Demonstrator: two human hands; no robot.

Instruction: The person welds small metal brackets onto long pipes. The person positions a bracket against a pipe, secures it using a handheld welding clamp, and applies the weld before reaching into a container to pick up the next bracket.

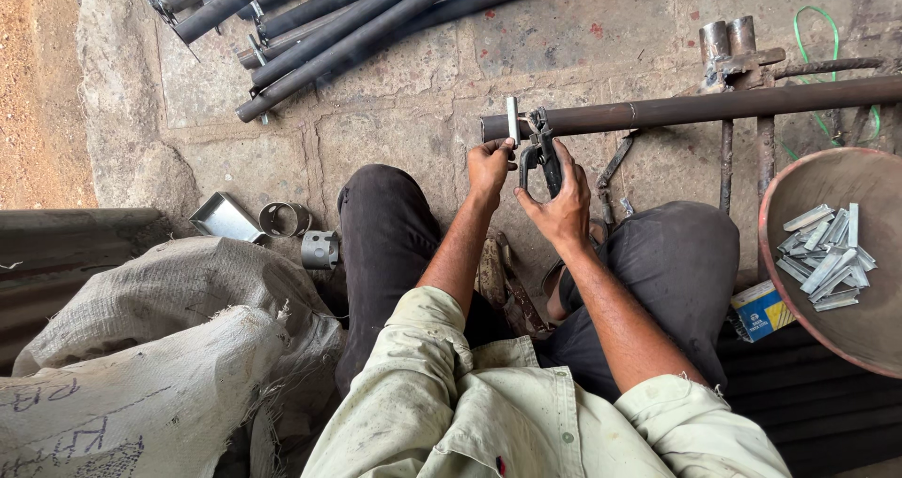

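Note:
A dark metal pipe (695,108) lies across a welded stand, its open end pointing left above my knees. My left hand (489,166) pinches a small shiny metal strip (512,119) held upright against the pipe near its end. My right hand (561,204) grips the handles of black locking pliers (542,155), whose jaws are clamped on the pipe just right of the strip. I sit on the ground with knees bent under the pipe.
A rusty bowl (874,337) at right holds several shiny metal strips (827,257). A small box (761,309) lies beside it. Dark pipes (338,27) are stacked at the top left. A woven sack (160,346), metal rings (282,219) and a small metal tray (224,217) lie at left.

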